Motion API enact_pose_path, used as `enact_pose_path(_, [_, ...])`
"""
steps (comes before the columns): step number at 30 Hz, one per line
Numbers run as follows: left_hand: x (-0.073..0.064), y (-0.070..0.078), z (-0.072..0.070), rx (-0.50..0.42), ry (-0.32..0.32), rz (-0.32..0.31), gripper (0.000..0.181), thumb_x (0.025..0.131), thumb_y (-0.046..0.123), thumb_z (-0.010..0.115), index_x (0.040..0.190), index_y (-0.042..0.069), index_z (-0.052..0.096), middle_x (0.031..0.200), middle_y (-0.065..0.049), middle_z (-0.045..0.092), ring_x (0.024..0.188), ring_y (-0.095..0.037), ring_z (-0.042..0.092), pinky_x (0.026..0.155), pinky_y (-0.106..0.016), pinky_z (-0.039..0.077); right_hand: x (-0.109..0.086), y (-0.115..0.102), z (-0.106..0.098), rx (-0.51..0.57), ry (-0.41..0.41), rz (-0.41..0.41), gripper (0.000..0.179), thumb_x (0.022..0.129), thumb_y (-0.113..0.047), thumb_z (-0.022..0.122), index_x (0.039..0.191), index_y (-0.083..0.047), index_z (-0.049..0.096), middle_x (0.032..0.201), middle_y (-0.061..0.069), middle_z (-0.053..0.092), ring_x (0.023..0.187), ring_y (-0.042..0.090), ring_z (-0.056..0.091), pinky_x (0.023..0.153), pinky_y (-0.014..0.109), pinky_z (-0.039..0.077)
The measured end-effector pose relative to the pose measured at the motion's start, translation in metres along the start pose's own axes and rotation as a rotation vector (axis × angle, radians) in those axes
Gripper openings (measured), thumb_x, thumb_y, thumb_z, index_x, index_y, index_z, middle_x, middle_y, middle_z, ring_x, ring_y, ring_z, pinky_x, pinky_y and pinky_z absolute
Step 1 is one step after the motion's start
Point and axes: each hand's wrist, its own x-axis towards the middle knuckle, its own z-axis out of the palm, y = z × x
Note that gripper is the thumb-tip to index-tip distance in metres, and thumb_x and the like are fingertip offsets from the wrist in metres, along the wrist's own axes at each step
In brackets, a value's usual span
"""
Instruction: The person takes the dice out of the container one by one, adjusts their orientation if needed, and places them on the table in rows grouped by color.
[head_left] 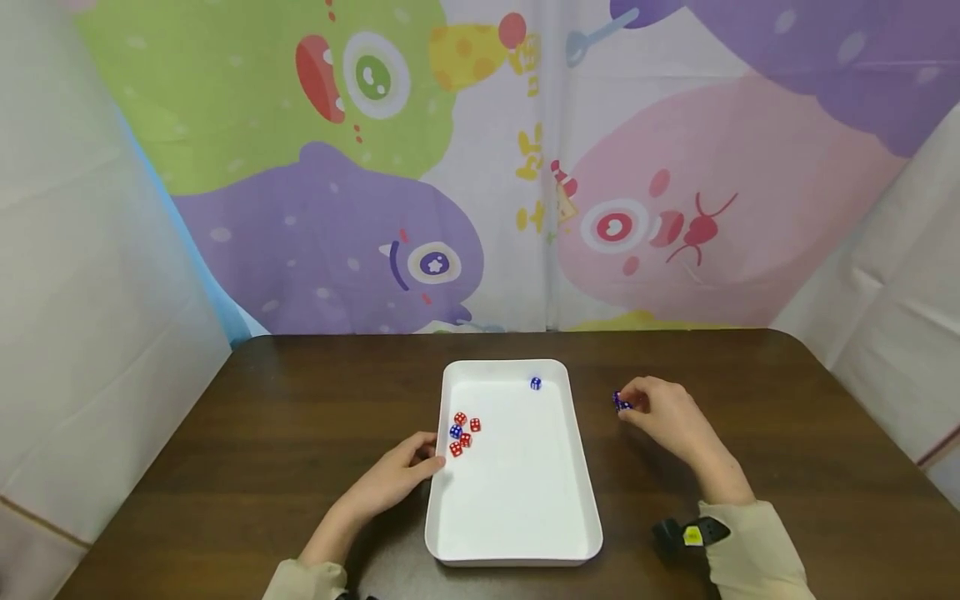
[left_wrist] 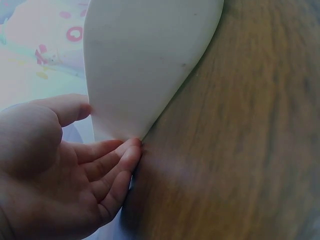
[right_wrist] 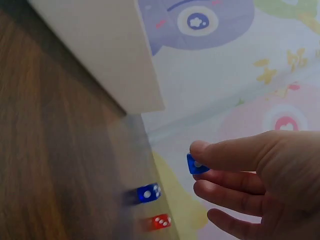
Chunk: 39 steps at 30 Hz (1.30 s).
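Between thumb and fingertips, my right hand (head_left: 670, 417) pinches a blue die (right_wrist: 197, 164) to the right of the white tray (head_left: 517, 500). Below that hand, a second blue die (right_wrist: 148, 193) and a red die (right_wrist: 161, 221) show in the right wrist view. My left hand (head_left: 390, 477) holds the tray's left side, thumb at the rim and fingertips low against the outer wall (left_wrist: 145, 60). Inside the tray, several red dice (head_left: 466, 440) cluster by the left wall around a blue die (head_left: 456, 432). Another blue die (head_left: 536, 383) lies near its far right corner.
The tray stands on a dark brown wooden table (head_left: 337, 375). Behind the table hangs a sheet (head_left: 510, 275) printed with cartoon monsters. White cloth (head_left: 97, 250) closes off the left side, and more hangs at the right.
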Motion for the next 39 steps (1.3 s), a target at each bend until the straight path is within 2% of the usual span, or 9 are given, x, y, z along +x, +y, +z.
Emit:
enact_pose_path(10, [0.000, -0.002, 0.000, -0.009, -0.003, 0.004, 0.040, 0.091, 0.024, 0.054, 0.122, 0.001, 0.048, 0.101, -0.009, 0.056, 0.084, -0.015, 0.052, 0.071, -0.029, 0.042, -0.001, 0.013, 0.005, 0.028, 0.008, 0.118, 0.021, 0.074, -0.015, 0.072, 0.084, -0.004, 0.056, 0.072, 0.003, 0.059, 0.067, 0.015, 0.054, 0.060, 0.030, 0.041])
enact_pose_path(21, [-0.001, -0.002, 0.001, -0.018, 0.000, 0.000, 0.040, 0.091, 0.024, 0.055, 0.122, 0.001, 0.048, 0.102, -0.009, 0.057, 0.085, -0.016, 0.053, 0.073, -0.030, 0.042, -0.001, 0.021, 0.018, 0.018, -0.008, 0.159, 0.024, 0.072, -0.016, 0.074, 0.080, -0.005, 0.055, 0.073, 0.003, 0.059, 0.066, 0.015, 0.052, 0.061, 0.031, 0.040])
enact_pose_path(39, [0.000, -0.002, -0.001, 0.000, 0.005, 0.005, 0.041, 0.090, 0.025, 0.056, 0.121, 0.001, 0.049, 0.100, -0.009, 0.057, 0.083, -0.015, 0.052, 0.071, -0.029, 0.042, 0.001, 0.024, 0.026, 0.021, -0.008, 0.199, 0.023, 0.073, -0.016, 0.074, 0.080, -0.005, 0.055, 0.072, 0.003, 0.058, 0.064, 0.016, 0.051, 0.060, 0.032, 0.039])
